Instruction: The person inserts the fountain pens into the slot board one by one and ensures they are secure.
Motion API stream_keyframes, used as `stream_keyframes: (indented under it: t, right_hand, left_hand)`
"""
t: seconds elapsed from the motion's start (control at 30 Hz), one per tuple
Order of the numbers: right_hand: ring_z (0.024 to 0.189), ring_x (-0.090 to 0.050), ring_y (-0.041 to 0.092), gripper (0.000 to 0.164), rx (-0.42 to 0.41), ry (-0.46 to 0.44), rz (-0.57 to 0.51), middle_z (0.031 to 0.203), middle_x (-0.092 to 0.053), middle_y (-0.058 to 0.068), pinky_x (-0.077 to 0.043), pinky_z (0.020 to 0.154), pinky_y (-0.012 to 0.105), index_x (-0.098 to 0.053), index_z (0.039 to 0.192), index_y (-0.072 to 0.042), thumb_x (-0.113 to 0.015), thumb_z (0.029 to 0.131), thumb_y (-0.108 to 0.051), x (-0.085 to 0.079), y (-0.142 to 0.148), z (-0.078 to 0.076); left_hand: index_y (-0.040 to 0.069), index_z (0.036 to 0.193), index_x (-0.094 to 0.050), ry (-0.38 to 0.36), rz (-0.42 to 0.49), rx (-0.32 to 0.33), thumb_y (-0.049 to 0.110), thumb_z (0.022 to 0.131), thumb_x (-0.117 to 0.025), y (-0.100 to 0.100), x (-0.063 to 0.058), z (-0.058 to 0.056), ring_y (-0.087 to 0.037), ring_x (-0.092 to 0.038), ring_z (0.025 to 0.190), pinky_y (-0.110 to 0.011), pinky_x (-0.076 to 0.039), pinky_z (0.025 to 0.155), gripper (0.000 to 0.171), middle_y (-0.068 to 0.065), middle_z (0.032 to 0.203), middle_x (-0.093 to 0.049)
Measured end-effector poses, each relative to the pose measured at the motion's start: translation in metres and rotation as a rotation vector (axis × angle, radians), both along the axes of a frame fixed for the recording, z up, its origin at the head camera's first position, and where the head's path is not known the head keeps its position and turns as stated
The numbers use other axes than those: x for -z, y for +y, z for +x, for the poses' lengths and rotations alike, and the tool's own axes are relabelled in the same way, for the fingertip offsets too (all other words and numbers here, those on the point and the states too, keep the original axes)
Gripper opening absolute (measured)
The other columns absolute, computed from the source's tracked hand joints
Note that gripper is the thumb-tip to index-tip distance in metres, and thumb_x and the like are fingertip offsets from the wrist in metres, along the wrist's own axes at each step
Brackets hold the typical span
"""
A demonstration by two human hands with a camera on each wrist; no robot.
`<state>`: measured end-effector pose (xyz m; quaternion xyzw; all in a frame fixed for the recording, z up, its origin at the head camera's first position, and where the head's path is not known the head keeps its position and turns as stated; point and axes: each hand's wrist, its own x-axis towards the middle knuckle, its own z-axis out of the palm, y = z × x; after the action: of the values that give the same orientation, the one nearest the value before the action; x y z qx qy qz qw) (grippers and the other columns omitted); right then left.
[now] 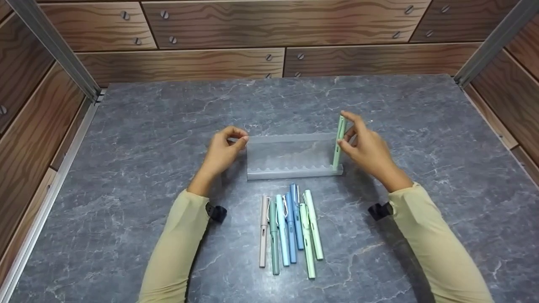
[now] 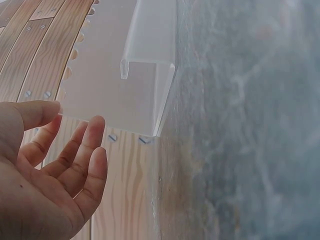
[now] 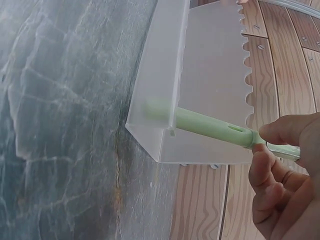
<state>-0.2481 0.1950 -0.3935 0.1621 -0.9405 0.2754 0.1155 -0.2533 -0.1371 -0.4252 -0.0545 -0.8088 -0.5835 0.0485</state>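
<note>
A translucent frosted pen stand [image 1: 290,153] with a scalloped top edge and a notched front ledge stands on the table. My left hand [image 1: 225,149] pinches its upper left corner between thumb and index finger; the other fingers are loosely bent [image 2: 60,170]. At the stand's right end, my right hand [image 1: 366,147] holds a light green pen [image 1: 338,147] near its cap, index finger on the top. The pen leans nearly upright, its lower end behind the front ledge [image 3: 157,65], seen blurred through the plastic in the right wrist view.
In front of the stand several capped pens lie side by side: a taupe pen [image 1: 263,235], a dark green pen [image 1: 274,240], a pale blue pen [image 1: 282,235], blue ones and light green ones. Wood-patterned panels [image 1: 210,25] bound the grey marbled table [image 1: 126,202].
</note>
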Motion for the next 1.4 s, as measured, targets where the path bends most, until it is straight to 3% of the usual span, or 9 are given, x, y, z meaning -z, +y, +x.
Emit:
stream_keyframes:
  t: [0.17, 0.33, 0.5, 0.8, 1.2, 1.4]
  right_hand:
    - [0.062, -0.054, 0.016, 0.063, 0.003, -0.008, 0.013, 0.085, -0.065, 0.01, -0.041, 0.054, 0.029, -0.037, 0.144, -0.015, -0.066, 0.088, -0.009, 0.0008, 0.0003, 0.0004]
    - [0.063, -0.056, 0.018, 0.063, 0.002, -0.011, 0.019, 0.085, -0.066, 0.01, -0.042, 0.055, 0.03, -0.037, 0.144, -0.014, -0.066, 0.088, -0.009, 0.0012, 0.0, 0.0003]
    - [0.062, -0.055, 0.017, 0.063, 0.001, -0.018, 0.024, 0.086, -0.066, 0.009, -0.041, 0.055, 0.03, -0.037, 0.144, -0.015, -0.066, 0.088, -0.01, 0.0014, -0.0011, -0.0006]
    - [0.062, -0.052, 0.016, 0.066, -0.005, -0.081, 0.026, 0.087, -0.065, 0.011, -0.042, 0.055, 0.029, -0.032, 0.148, -0.015, -0.064, 0.091, -0.01, 0.0007, -0.0011, -0.0053]
    - [0.062, -0.054, 0.017, 0.066, -0.024, -0.099, 0.001, 0.085, -0.068, 0.014, -0.044, 0.058, 0.029, -0.033, 0.148, -0.014, -0.065, 0.09, -0.009, -0.0005, -0.002, -0.0081]
    - [0.062, -0.054, 0.016, 0.067, -0.018, -0.106, -0.011, 0.085, -0.068, 0.014, -0.045, 0.058, 0.028, -0.032, 0.149, -0.013, -0.065, 0.09, -0.009, -0.0001, -0.0039, -0.0092]
  left_hand:
    - [-0.003, 0.098, -0.065, 0.006, -0.002, 0.003, 0.007, 0.092, -0.063, 0.0003, 0.0, 0.0003, -0.026, -0.068, 0.077, -0.022, -0.055, 0.069, 0.012, -0.018, 0.099, -0.067]
    - [-0.004, 0.099, -0.065, -0.004, 0.009, 0.007, 0.007, 0.093, -0.062, 0.0002, 0.0007, 0.0001, -0.036, -0.067, 0.083, -0.033, -0.058, 0.075, 0.012, -0.019, 0.1, -0.066]
    - [-0.003, 0.099, -0.065, -0.013, 0.02, 0.002, 0.006, 0.092, -0.062, -0.0005, 0.0026, -0.0011, -0.036, -0.067, 0.083, -0.041, -0.058, 0.079, 0.012, -0.019, 0.101, -0.066]
    - [-0.002, 0.098, -0.066, -0.003, 0.013, -0.009, 0.007, 0.092, -0.063, -0.0004, 0.0029, -0.0014, -0.034, -0.068, 0.081, -0.034, -0.058, 0.074, 0.012, -0.019, 0.1, -0.067]
    - [-0.001, 0.099, -0.065, -0.009, -0.002, 0.003, 0.008, 0.093, -0.062, 0.0006, 0.0001, 0.0, -0.037, -0.067, 0.082, -0.022, -0.054, 0.068, 0.012, -0.02, 0.103, -0.066]
    - [-0.002, 0.099, -0.065, -0.004, -0.006, 0.002, 0.008, 0.093, -0.063, -0.0006, 0.0, 0.0001, -0.029, -0.067, 0.079, -0.02, -0.054, 0.068, 0.012, -0.02, 0.103, -0.066]
